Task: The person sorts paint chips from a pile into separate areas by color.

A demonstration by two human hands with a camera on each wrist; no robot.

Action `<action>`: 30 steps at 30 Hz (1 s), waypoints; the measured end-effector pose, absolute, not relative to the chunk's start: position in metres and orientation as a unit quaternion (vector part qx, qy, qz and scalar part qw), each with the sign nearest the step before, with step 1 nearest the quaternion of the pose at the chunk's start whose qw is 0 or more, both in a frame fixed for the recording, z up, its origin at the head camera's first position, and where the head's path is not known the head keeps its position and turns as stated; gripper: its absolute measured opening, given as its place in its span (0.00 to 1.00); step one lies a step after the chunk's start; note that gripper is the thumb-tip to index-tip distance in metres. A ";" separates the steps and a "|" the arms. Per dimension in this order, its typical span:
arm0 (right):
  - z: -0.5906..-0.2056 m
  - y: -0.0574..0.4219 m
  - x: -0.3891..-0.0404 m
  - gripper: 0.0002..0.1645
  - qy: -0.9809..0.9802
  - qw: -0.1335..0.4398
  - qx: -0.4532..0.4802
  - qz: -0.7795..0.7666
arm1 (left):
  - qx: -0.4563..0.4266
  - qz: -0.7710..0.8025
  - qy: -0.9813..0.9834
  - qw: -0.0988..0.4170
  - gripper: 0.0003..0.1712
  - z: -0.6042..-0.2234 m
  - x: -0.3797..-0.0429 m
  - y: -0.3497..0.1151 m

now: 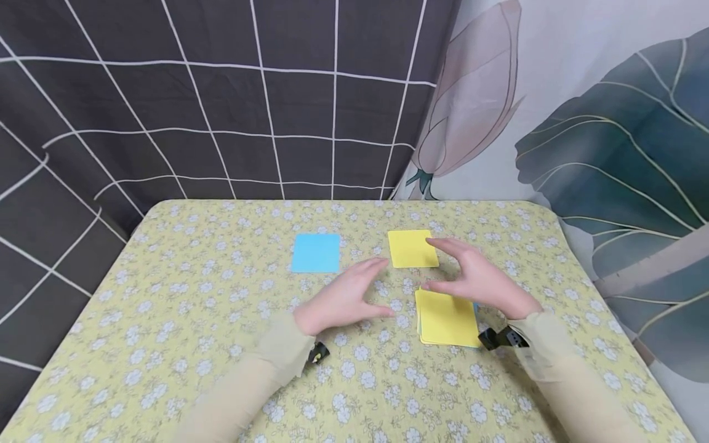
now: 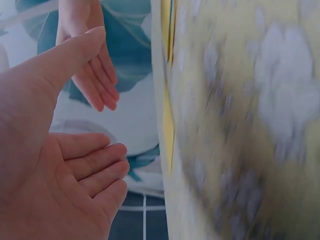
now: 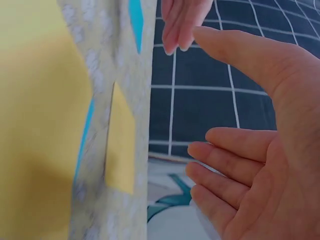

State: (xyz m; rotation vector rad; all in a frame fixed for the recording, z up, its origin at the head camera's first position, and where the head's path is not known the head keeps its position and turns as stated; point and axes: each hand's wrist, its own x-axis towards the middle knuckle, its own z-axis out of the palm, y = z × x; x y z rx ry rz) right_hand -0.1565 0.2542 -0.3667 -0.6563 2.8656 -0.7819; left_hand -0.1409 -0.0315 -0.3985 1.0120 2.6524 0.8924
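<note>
A stack (image 1: pixel 446 318) of yellow cards, with blue edges showing beneath, lies on the counter (image 1: pixel 166 344) just under the right hand (image 1: pixel 480 280). That hand hovers above it, fingers relaxed and straight, holding nothing. The left hand (image 1: pixel 343 298) hovers to the stack's left, likewise loose and empty. Beyond them, one yellow card (image 1: pixel 412 248) and one blue card (image 1: pixel 316 253) lie apart, seemingly one sorted per colour. Judging by the thick stack, most cards remain.
</note>
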 end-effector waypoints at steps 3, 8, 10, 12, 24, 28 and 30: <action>-0.371 0.264 -0.150 0.61 0.944 0.053 -0.207 -0.252 | 0.358 0.287 0.884 0.088 0.59 -0.401 -0.137 -0.022; -0.378 0.277 -0.139 0.66 0.944 0.055 -0.205 -0.254 | 0.379 0.274 0.880 0.085 0.60 -0.402 -0.133 -0.008; -0.380 0.282 -0.135 0.67 0.945 0.058 -0.200 -0.253 | 0.385 0.266 0.880 0.082 0.60 -0.403 -0.133 -0.003; -0.382 0.286 -0.129 0.67 0.946 0.063 -0.194 -0.251 | 0.392 0.262 0.879 0.079 0.60 -0.404 -0.132 0.001; -0.388 0.302 -0.107 0.66 0.945 0.074 -0.213 -0.237 | 0.417 0.241 0.871 0.096 0.63 -0.404 -0.128 0.032; -0.392 0.303 -0.103 0.67 0.947 0.086 -0.209 -0.227 | 0.416 0.231 0.873 0.109 0.64 -0.409 -0.127 0.040; -0.394 0.304 -0.101 0.67 0.947 0.092 -0.207 -0.227 | 0.415 0.221 0.875 0.114 0.65 -0.411 -0.126 0.043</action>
